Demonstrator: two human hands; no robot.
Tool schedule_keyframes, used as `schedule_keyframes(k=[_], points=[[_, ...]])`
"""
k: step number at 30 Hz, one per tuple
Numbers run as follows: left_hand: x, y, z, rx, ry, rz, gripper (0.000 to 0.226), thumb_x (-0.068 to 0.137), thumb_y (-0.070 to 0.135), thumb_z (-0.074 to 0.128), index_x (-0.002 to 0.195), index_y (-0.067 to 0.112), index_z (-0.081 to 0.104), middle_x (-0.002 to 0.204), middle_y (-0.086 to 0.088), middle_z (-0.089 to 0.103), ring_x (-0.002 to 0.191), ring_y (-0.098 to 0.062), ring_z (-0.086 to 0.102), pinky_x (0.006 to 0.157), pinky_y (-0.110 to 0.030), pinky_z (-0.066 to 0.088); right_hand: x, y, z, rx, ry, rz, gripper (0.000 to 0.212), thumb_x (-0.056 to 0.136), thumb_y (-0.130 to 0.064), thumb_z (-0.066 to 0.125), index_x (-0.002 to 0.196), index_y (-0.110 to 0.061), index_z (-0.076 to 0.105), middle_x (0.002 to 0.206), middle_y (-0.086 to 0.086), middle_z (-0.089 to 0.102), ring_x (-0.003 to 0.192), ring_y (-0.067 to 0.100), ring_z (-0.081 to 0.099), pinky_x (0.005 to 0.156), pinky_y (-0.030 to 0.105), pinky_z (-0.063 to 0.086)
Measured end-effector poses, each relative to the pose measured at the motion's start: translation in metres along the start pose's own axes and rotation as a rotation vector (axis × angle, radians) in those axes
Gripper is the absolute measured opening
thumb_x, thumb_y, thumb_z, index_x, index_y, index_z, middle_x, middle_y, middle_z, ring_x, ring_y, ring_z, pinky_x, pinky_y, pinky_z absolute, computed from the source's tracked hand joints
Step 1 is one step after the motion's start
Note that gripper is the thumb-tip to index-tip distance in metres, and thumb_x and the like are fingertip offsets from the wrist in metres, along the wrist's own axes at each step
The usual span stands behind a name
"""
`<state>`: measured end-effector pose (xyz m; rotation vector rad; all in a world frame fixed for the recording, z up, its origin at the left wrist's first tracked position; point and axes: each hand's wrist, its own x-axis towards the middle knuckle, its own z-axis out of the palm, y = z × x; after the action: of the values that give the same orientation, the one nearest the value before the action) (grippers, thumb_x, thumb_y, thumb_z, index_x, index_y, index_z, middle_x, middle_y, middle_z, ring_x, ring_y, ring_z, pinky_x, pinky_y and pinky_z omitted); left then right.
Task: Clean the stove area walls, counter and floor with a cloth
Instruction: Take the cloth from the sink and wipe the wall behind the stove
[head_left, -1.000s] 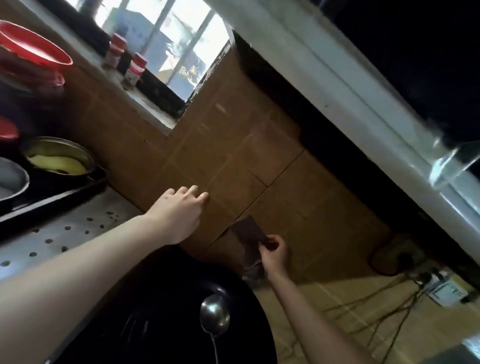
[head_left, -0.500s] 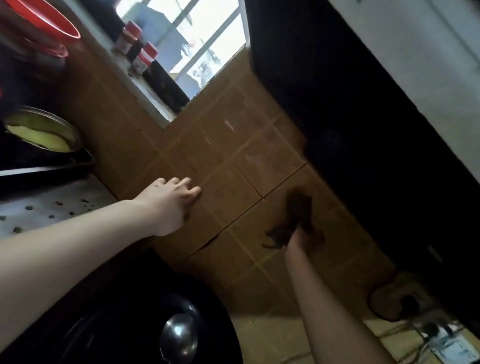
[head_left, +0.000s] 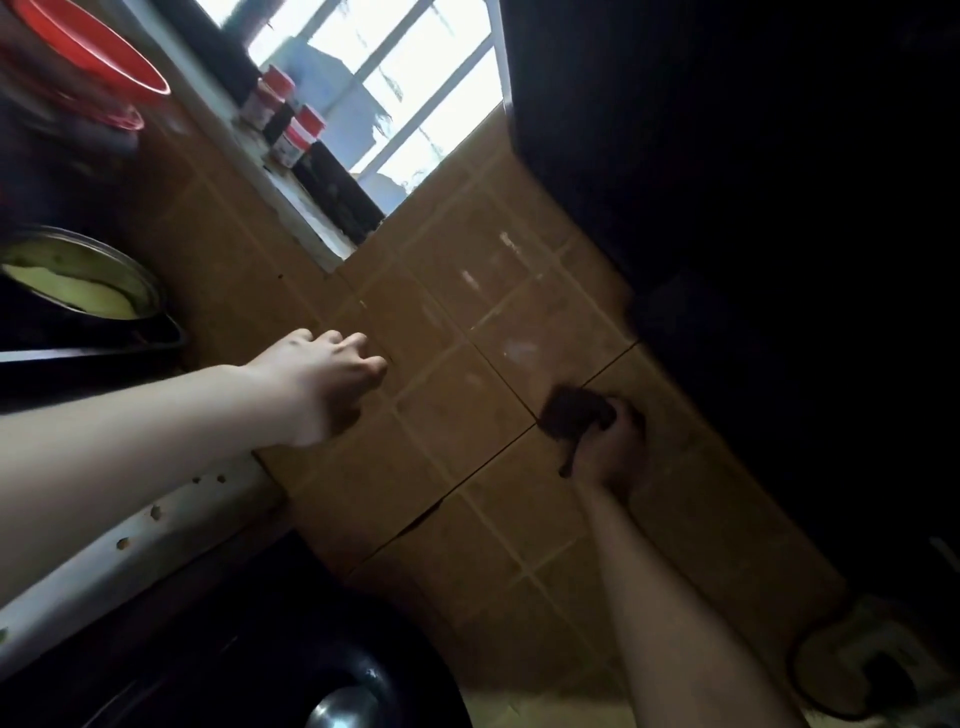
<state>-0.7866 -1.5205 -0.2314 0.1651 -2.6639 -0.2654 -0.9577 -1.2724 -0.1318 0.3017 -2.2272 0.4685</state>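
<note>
My right hand (head_left: 613, 447) grips a dark brown cloth (head_left: 574, 413) and presses it against the brown tiled wall (head_left: 467, 322), just left of a dark overhanging unit. My left hand (head_left: 324, 379) rests its fingertips on the same wall further left, fingers bent, holding nothing. The white speckled counter edge (head_left: 140, 535) runs under my left forearm.
A black wok (head_left: 291, 660) with a metal ladle (head_left: 340, 706) sits at the bottom. A steel pot (head_left: 78, 275) stands on a dark tray at left, below red basins (head_left: 88, 52). Red-capped jars (head_left: 298, 135) line the window sill. A dark hood (head_left: 753, 208) fills the right.
My right hand has carried the cloth up the wall from near the wok to the tiles under the dark unit. The view tilted upward. My left hand stayed on the wall.
</note>
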Motion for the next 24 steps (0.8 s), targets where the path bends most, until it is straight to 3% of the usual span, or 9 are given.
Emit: schedule_keyframes(k=[3, 5, 7, 10, 12, 14, 16, 19, 24], points=[[0.002, -0.001, 0.006, -0.029, 0.001, -0.007, 0.039, 0.094, 0.036, 0.044, 0.132, 0.029, 0.036, 0.131, -0.003, 0.038, 0.118, -0.021, 0.045, 0.093, -0.034, 0.039, -0.018, -0.002, 0.015, -0.324, -0.231, -0.335, 0.055, 0.075, -0.006, 0.067, 0.127, -0.015, 0.053, 0.138, 0.011, 0.044, 0.122, 0.034, 0.046, 0.094, 0.041, 0.043], [0.000, 0.000, 0.011, -0.035, -0.003, 0.003, 0.038, 0.094, 0.037, 0.043, 0.131, 0.030, 0.036, 0.129, -0.002, 0.039, 0.115, -0.020, 0.046, 0.091, -0.033, 0.040, -0.033, 0.008, 0.027, -0.508, -0.339, -0.554, 0.055, 0.063, -0.009, 0.078, 0.114, -0.017, 0.060, 0.130, 0.013, 0.051, 0.107, 0.035, 0.056, 0.073, 0.038, 0.052], [-0.003, 0.000, 0.015, -0.029, -0.020, 0.017, 0.038, 0.095, 0.037, 0.042, 0.131, 0.030, 0.035, 0.127, 0.000, 0.039, 0.113, -0.019, 0.045, 0.090, -0.031, 0.040, -0.047, 0.018, 0.035, -0.730, -0.437, -0.752, 0.053, 0.041, -0.013, 0.088, 0.089, -0.017, 0.066, 0.103, 0.012, 0.063, 0.077, 0.031, 0.064, 0.043, 0.029, 0.048], [-0.005, 0.000, 0.019, -0.022, -0.034, 0.018, 0.037, 0.095, 0.037, 0.040, 0.131, 0.031, 0.035, 0.128, 0.001, 0.038, 0.113, -0.018, 0.045, 0.090, -0.030, 0.039, -0.049, 0.031, 0.044, -0.805, -0.436, -0.985, 0.045, 0.040, -0.013, 0.090, 0.078, -0.014, 0.066, 0.091, 0.010, 0.063, 0.066, 0.028, 0.062, 0.033, 0.025, 0.041], [-0.005, -0.002, 0.020, -0.023, -0.033, 0.017, 0.036, 0.095, 0.037, 0.040, 0.130, 0.032, 0.035, 0.128, 0.001, 0.037, 0.113, -0.017, 0.045, 0.090, -0.030, 0.039, -0.035, 0.025, 0.037, -0.735, -0.415, -0.948, 0.045, 0.046, -0.009, 0.088, 0.085, -0.013, 0.066, 0.103, 0.011, 0.058, 0.074, 0.030, 0.063, 0.041, 0.029, 0.047], [-0.004, -0.002, 0.021, -0.031, -0.036, 0.014, 0.036, 0.095, 0.037, 0.041, 0.130, 0.032, 0.035, 0.128, 0.001, 0.038, 0.113, -0.018, 0.045, 0.090, -0.031, 0.040, -0.003, 0.012, 0.026, -0.611, -0.345, -0.822, 0.044, 0.068, -0.007, 0.075, 0.109, -0.015, 0.060, 0.131, 0.012, 0.043, 0.101, 0.033, 0.058, 0.072, 0.038, 0.053], [-0.003, -0.002, 0.021, -0.039, -0.037, 0.014, 0.036, 0.095, 0.037, 0.041, 0.130, 0.032, 0.035, 0.128, 0.001, 0.038, 0.113, -0.018, 0.045, 0.090, -0.031, 0.039, 0.032, -0.009, 0.007, -0.524, -0.222, -0.624, 0.043, 0.083, -0.003, 0.056, 0.124, -0.018, 0.053, 0.143, 0.012, 0.033, 0.115, 0.036, 0.049, 0.093, 0.044, 0.045], [-0.005, -0.003, 0.021, -0.065, -0.037, 0.004, 0.036, 0.094, 0.038, 0.041, 0.130, 0.032, 0.036, 0.128, 0.001, 0.038, 0.113, -0.018, 0.045, 0.091, -0.031, 0.039, 0.062, -0.030, -0.012, -0.401, -0.025, -0.465, 0.036, 0.085, -0.001, 0.044, 0.116, -0.014, 0.055, 0.136, 0.014, 0.038, 0.109, 0.040, 0.052, 0.089, 0.051, 0.046], [-0.011, -0.010, 0.022, -0.027, -0.080, 0.000, 0.038, 0.095, 0.039, 0.041, 0.131, 0.032, 0.035, 0.131, 0.000, 0.036, 0.116, -0.018, 0.044, 0.092, -0.031, 0.040, 0.032, -0.018, 0.011, -0.468, -0.127, -0.572, 0.032, 0.083, -0.002, 0.055, 0.115, -0.007, 0.056, 0.136, 0.016, 0.039, 0.120, 0.036, 0.043, 0.092, 0.042, 0.042]])
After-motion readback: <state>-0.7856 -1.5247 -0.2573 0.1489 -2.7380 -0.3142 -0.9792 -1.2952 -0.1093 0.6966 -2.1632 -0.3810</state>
